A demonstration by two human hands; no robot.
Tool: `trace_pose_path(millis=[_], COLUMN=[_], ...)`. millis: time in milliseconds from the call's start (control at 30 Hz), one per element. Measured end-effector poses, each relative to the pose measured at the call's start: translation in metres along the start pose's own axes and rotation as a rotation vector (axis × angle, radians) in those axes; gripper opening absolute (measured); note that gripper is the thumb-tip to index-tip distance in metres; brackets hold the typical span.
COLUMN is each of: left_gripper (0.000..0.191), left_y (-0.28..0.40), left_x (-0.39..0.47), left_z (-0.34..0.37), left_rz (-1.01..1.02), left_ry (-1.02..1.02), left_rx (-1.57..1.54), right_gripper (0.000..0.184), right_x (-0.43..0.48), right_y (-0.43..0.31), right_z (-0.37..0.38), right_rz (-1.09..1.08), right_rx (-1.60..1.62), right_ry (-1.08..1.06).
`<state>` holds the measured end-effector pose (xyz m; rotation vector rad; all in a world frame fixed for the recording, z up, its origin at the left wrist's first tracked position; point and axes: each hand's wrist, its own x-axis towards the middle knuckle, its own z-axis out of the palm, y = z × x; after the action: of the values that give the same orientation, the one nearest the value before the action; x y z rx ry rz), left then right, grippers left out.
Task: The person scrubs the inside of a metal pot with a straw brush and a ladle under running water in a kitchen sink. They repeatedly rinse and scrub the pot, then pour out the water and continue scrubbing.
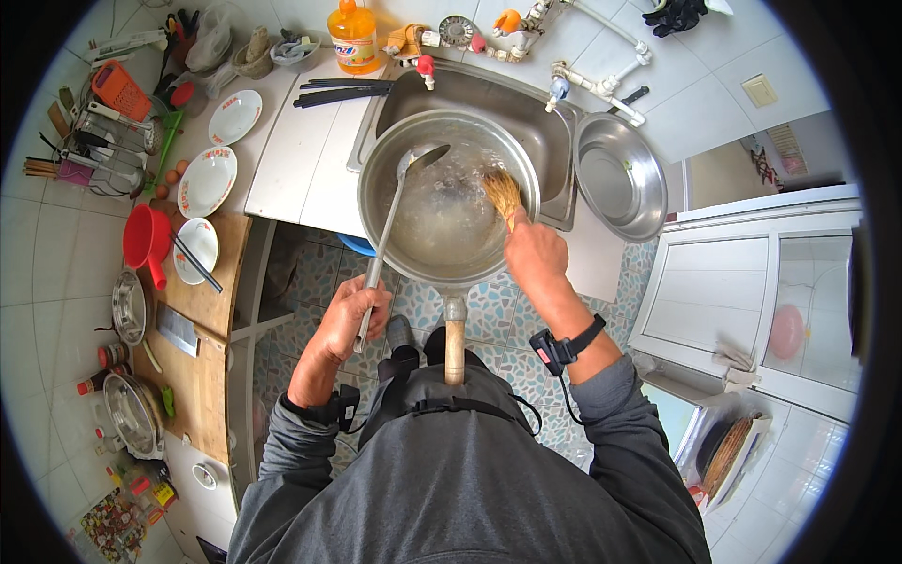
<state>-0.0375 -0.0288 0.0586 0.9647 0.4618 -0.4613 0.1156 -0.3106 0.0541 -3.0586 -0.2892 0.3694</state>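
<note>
A large metal wok (451, 240) with water in it rests at the front of the stainless steel sink (571, 204), its wooden handle (455, 352) pointing at my body. My left hand (358, 315) grips the long metal handle of a ladle or turner (426, 159), whose head lies inside the wok at the upper left. My right hand (535, 248) is closed round a straw brush (502, 192); its bristles touch the wok's inner right side, near the rippling water. Each wrist wears a black strap with a small device.
Right of the sink lies a steel basin (620, 176). Black chopsticks (343, 92) and an orange detergent bottle (353, 42) stand or lie at the left. Plates (208, 182), a red dipper (146, 236), and a cleaver (177, 329) on a cutting board (194, 402) occupy the left counter.
</note>
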Motion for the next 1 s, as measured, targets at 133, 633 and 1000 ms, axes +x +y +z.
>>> trace_pose_path(millis=[133, 633, 1000], left_gripper=[0.017, 0.023, 0.023], left_y=[-0.001, 0.001, 0.003], left_x=[0.002, 0.001, -0.001], left_z=[0.0, 0.0, -0.004], left_rz=[-0.007, 0.0, 0.003], left_ry=[-0.021, -0.02, -0.012], left_rx=[-0.004, 0.006, -0.011], right_gripper=[0.031, 0.028, 0.027], right_x=[-0.029, -0.018, 0.016], right_y=[0.0, -0.006, -0.004], right_z=[0.001, -0.004, -0.001], right_rz=[-0.017, 0.004, 0.022], right_rx=[-0.097, -0.125, 0.007], right_ry=[-0.108, -0.158, -0.092])
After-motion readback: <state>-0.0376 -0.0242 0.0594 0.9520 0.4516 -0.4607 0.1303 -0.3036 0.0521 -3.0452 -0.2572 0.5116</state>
